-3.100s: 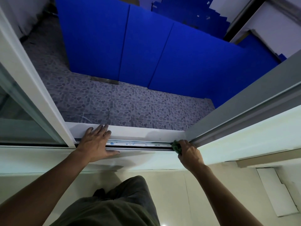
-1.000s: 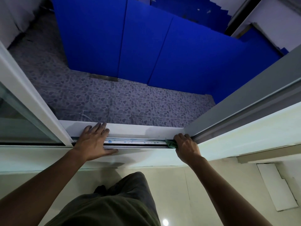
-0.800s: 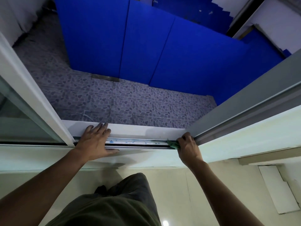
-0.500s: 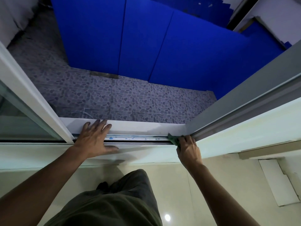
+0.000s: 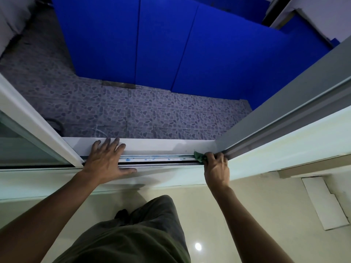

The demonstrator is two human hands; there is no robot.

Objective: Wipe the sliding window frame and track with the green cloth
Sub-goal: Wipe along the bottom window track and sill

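At the right end of the track [image 5: 157, 159], where the bottom rail meets the grey upright of the window frame [image 5: 275, 118], the green cloth [image 5: 199, 157] is bunched under the right hand [image 5: 216, 168], whose fingers curl over it and press it down into the corner; only a small fold of cloth shows to the left of the knuckles. Further left along the track, the left hand [image 5: 108, 160] lies flat across the rails and the white sill [image 5: 161, 144], fingers straight and slightly spread, thumb out along the near edge, apparently bracing the body. Blue specks and smears remain on the pale rail between the two hands, so this stretch appears not yet wiped clean; the corner appears to be the part in hand. At the track's left end stands the sliding pane [image 5: 22, 141]. Beyond the sill lie the pebble-pattern tiles [image 5: 152, 111] and blue panels [image 5: 161, 44].
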